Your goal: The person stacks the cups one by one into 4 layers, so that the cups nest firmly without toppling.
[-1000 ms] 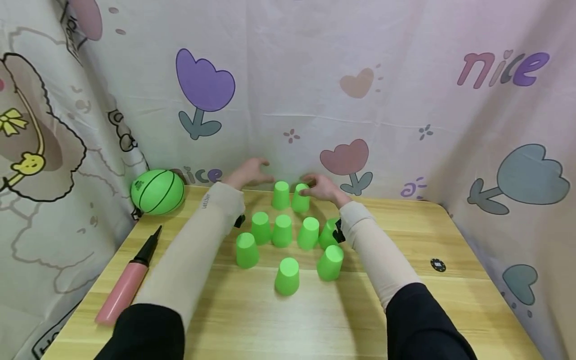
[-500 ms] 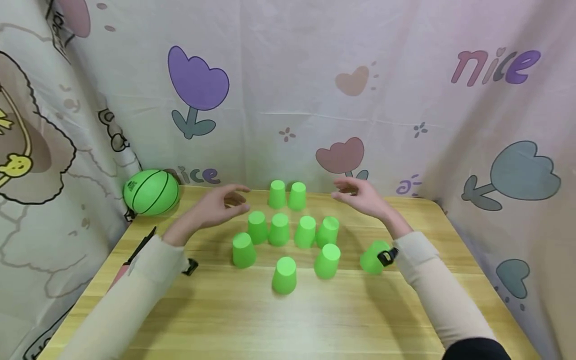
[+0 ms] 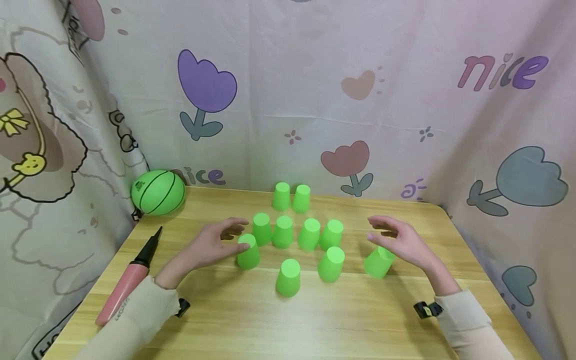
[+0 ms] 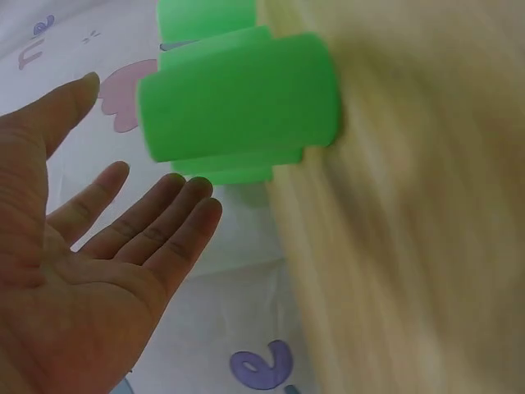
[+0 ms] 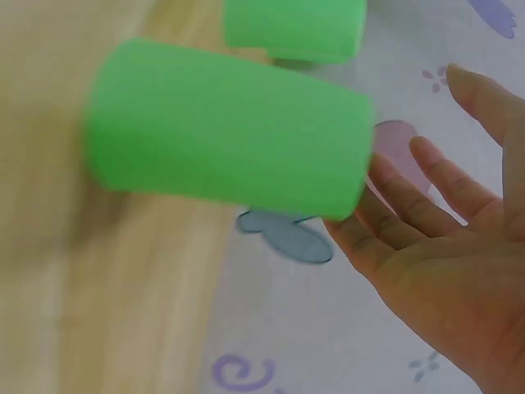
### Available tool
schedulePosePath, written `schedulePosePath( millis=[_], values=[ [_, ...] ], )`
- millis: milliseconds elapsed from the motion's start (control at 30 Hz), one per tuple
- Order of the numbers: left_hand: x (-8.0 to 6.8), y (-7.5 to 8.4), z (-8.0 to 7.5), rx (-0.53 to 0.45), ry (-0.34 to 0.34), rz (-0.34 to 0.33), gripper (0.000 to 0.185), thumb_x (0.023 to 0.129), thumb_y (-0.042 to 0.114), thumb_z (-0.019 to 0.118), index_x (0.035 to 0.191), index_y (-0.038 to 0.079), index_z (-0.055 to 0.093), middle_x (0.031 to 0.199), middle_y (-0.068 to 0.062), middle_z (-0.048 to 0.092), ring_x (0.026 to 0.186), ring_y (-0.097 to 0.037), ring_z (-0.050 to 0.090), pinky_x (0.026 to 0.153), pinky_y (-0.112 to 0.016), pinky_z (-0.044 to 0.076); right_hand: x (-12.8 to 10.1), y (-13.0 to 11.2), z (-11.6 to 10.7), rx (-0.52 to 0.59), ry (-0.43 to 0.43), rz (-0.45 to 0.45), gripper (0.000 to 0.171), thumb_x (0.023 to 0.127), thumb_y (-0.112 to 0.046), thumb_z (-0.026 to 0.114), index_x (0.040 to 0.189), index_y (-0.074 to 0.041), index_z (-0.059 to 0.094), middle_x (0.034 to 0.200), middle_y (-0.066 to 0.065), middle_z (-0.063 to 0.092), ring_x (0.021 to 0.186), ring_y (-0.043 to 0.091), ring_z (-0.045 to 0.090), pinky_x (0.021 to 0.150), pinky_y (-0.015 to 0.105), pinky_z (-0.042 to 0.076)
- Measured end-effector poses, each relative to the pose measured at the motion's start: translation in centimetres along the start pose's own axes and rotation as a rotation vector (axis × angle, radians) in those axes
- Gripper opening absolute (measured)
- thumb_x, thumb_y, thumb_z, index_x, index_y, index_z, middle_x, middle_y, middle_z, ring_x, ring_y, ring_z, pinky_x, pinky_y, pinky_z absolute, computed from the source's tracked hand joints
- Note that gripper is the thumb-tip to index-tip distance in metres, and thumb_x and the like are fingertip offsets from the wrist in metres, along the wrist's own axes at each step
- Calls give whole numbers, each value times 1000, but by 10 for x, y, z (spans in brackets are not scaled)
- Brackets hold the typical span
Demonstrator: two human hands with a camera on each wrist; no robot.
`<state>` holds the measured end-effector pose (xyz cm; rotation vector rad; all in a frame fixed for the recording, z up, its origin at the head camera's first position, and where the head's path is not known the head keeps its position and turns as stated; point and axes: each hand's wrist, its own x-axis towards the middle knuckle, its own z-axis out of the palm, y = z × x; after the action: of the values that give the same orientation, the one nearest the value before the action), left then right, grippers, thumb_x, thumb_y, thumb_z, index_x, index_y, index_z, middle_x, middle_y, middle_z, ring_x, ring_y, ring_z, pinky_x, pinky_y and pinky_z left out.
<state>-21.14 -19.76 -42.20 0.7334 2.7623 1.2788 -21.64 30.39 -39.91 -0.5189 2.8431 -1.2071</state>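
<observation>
Wooden table (image 3: 342, 325), rightmost green cup (image 3: 378, 265) just beside right hand (image 3: 401, 242).

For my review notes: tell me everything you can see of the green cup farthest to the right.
The rightmost green cup is bright green, smooth-sided and tapered, with no print visible; it looks like plastic. It stands with its narrower end up on the wooden table, apart from the nearest cup to its left. The right hand, fingers relaxed, covers part of its top in the head view; whether they touch is unclear. Its inside is hidden.
</observation>
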Motion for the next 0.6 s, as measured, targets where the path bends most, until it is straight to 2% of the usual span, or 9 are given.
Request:
schedulePosePath(
  millis=[100,200,300,467,600],
  values=[
    [-3,-4,7,-21,4,11,70,90,32,85,147,4,57,134,-21,70,121,-37,70,105,-50,59,-17,11,2,-20,5,26,59,101,-34,73,149,-5,56,147,20,62,132,41,62,109,51,55],
    [-4,-7,11,-50,-2,8,70,89,29,86,147,4,57,134,-17,70,121,-34,70,105,-47,59,-31,19,5,-38,13,55,59,101,-36,73,150,-7,56,146,17,63,132,38,63,106,35,57],
    [-5,-10,15,-87,-10,19,69,89,28,86,147,4,57,135,-16,69,121,-34,70,104,-46,60,-40,26,8,-4,14,71,59,101,-34,73,150,-7,56,146,18,63,128,33,65,99,23,58],
    [-6,-13,20,-132,-26,25,68,89,27,86,146,3,57,135,-15,69,119,-34,70,101,-44,62,-45,33,11,117,-20,95,63,99,-30,76,151,-2,52,147,26,58,111,12,71,85,23,63],
    [-9,-17,24,-136,-43,18,68,89,25,86,146,1,56,131,-16,70,117,-34,71,98,-41,63,-45,37,14,105,-35,107,68,95,-30,81,151,-4,53,147,24,59,107,2,68,82,23,63]
  ],
)
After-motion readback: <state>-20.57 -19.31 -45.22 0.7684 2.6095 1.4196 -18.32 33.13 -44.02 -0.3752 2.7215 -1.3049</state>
